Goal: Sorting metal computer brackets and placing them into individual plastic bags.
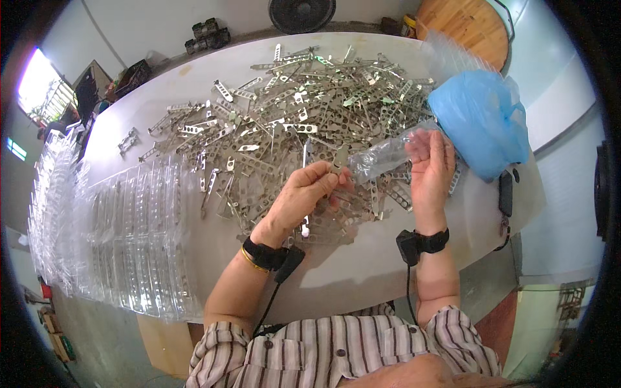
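Observation:
A flat silvery metal strip (340, 157) with a notched end stands up from the closed thumb and fingers of my left hand (303, 187). Just right of it, a crinkled clear plastic bag (385, 157) stretches over the heap to my right hand (431, 165). My right fingers are curled against the bag's far end, palm turned inward. Under and beyond both hands lies a wide heap of perforated metal strips (284, 123). Whether the strip's lower end touches the bag is hidden by my left fingers.
Clear plastic trays (136, 239) are stacked along the table's left side. A full blue plastic bag (482, 123) stands at the right, with a dark object (505, 194) near the edge below it. A black fan (301, 14) is behind the white table (259, 284).

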Available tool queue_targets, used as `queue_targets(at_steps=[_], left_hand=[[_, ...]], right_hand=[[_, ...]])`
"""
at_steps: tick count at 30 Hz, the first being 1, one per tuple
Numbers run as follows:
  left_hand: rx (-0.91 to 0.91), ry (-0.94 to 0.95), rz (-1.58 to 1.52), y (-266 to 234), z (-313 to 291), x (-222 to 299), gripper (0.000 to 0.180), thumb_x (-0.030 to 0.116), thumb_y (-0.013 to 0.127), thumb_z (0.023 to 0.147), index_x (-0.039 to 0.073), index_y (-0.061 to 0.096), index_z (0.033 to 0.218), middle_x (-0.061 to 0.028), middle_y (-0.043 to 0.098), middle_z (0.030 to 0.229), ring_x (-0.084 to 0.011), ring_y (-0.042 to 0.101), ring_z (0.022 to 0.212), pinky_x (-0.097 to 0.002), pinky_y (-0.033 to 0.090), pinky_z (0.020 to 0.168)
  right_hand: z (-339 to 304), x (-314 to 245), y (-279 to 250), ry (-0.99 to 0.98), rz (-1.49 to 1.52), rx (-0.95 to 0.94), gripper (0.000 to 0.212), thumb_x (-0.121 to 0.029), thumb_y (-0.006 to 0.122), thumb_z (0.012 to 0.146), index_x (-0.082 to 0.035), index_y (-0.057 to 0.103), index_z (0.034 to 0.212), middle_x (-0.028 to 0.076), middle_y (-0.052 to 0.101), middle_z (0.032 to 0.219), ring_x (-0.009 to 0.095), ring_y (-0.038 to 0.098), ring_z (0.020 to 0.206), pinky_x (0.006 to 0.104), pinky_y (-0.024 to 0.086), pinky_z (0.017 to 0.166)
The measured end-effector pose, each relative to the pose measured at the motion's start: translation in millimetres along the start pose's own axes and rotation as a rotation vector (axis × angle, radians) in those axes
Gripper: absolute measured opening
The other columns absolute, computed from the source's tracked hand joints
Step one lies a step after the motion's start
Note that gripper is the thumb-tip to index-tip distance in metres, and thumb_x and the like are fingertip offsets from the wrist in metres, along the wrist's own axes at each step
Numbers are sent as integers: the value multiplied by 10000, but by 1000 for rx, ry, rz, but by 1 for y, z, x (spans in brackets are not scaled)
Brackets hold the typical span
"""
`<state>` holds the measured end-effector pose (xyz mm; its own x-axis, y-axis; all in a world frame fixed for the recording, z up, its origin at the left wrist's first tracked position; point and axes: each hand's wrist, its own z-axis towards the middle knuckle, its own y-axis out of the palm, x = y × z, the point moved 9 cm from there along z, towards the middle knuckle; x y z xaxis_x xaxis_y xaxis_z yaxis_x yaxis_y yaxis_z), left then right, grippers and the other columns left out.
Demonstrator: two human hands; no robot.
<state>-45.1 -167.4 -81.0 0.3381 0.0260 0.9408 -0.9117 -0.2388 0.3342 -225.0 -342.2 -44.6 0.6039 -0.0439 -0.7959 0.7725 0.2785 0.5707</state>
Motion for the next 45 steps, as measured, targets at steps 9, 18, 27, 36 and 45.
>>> queue_targets(at_steps=[9,18,27,36,45], left_hand=[[32,-20,4,-9,3,-8,223,165,539,1053,16,657,1168,-64,705,1091,-143,668,950,-299,563,741],[213,129,-131,-28,3,8,196,138,552,1043,2,673,1116,-78,712,1059,-158,684,929,-299,563,750],[184,199,23,-27,2,10,203,129,571,1034,-7,675,1143,-65,716,994,-144,669,860,-287,543,731],[259,160,182,-30,1,11,194,108,549,1037,-17,680,1105,-44,691,848,-107,618,758,-258,503,704],[309,169,249,-35,1,8,184,97,542,1036,-17,678,1084,-33,669,805,-105,608,724,-253,495,684]], right_hand=[[-15,24,21,88,8,-173,117,-180,595,1030,-74,600,1080,97,709,1029,208,709,937,369,594,834],[-21,28,28,89,-230,-322,106,-177,591,1034,-75,600,1063,80,706,990,174,693,904,322,563,799],[-21,22,30,113,-255,-339,183,-240,592,1036,-61,620,1065,43,694,957,138,662,882,301,531,811],[-10,17,19,16,-199,-326,118,-177,592,1027,-65,615,1057,36,670,961,117,614,832,286,498,767],[-19,22,33,301,-103,-383,179,-109,657,965,-74,594,1129,37,665,980,103,589,771,271,489,705]])
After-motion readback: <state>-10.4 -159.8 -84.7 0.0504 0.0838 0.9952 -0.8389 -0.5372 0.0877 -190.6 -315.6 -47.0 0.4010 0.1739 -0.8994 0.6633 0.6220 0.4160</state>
